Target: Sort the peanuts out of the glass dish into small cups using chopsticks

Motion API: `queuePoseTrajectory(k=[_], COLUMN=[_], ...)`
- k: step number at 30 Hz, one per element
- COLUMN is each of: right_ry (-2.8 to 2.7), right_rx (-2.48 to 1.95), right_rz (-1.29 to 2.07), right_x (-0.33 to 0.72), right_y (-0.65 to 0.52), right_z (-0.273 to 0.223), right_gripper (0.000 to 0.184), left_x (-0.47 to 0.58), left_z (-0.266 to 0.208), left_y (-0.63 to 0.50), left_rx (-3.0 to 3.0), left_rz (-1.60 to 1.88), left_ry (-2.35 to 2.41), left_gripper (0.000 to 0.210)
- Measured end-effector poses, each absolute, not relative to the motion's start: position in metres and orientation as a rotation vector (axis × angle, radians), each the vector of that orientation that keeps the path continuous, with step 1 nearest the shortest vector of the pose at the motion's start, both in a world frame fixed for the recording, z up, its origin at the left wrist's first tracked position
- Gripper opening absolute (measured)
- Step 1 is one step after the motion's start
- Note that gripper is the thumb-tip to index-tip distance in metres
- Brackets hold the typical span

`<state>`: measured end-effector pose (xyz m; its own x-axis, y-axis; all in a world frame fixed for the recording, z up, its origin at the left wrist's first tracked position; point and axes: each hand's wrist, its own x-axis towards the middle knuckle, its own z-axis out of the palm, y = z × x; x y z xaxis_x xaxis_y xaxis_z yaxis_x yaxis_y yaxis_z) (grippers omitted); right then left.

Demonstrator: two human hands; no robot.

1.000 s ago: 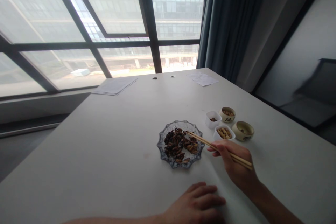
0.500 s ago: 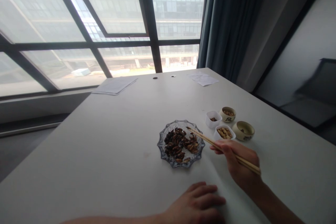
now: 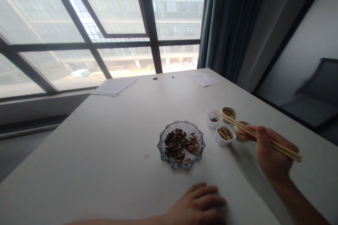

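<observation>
My right hand (image 3: 276,154) grips a pair of wooden chopsticks (image 3: 253,133). Their tips hover over a small white square cup (image 3: 212,124) with a few dark pieces inside; whether they pinch anything cannot be made out. Beneath the chopsticks is a second white cup (image 3: 225,142) of tan nuts, perhaps peanuts. Two ceramic cups, a rear one (image 3: 229,108) with tan pieces and a nearer one (image 3: 241,139) largely covered by my hand, stand beside them. My left hand (image 3: 198,202) lies flat on the table, fingers apart, near a scalloped glass plate (image 3: 188,126) of brown, elongated nuts or seeds (image 3: 175,144).
The white table (image 3: 105,154) reaches toward a large window. Paper sheets (image 3: 116,87) lie at its far left and another sheet (image 3: 204,78) at the far right. Beyond the right side hang a dark curtain (image 3: 224,24) and a chair (image 3: 319,81).
My right hand has moved right, carrying the chopstick tips from the glass plate to over the white cup with dark pieces. A dark piece formerly at the tips no longer shows. My left hand stays put.
</observation>
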<state>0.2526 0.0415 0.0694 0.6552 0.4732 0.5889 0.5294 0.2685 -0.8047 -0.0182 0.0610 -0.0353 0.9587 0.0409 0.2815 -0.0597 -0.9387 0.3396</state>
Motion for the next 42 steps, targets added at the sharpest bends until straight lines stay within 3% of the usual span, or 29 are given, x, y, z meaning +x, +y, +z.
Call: queuePoseTrajectory(k=[9, 24, 34, 42], right_ry=[-1.095, -1.377, -1.438, -1.367], right_rx=[-1.259, -1.166, -1.084, -1.127], right_rz=[0.057, 0.563, 0.585, 0.588], right_x=[0.241, 0.207, 0.208, 0.202], right_y=[0.039, 0.037, 0.042, 0.041], right_z=[0.06, 0.042, 0.036, 0.032], right_gripper=[0.032, 0.025, 0.02, 0.028], left_x=[-0.018, -0.016, -0.016, -0.016], left_z=[-0.037, -0.039, -0.036, -0.038], left_y=[0.06, 0.06, 0.059, 0.059], left_rx=[2.796, 2.84, 2.834, 2.847], left_rz=[0.512, 0.619, 0.576, 0.546], left_ry=[-0.002, -0.009, 0.004, 0.001], left_gripper=[0.028, 0.026, 0.024, 0.024])
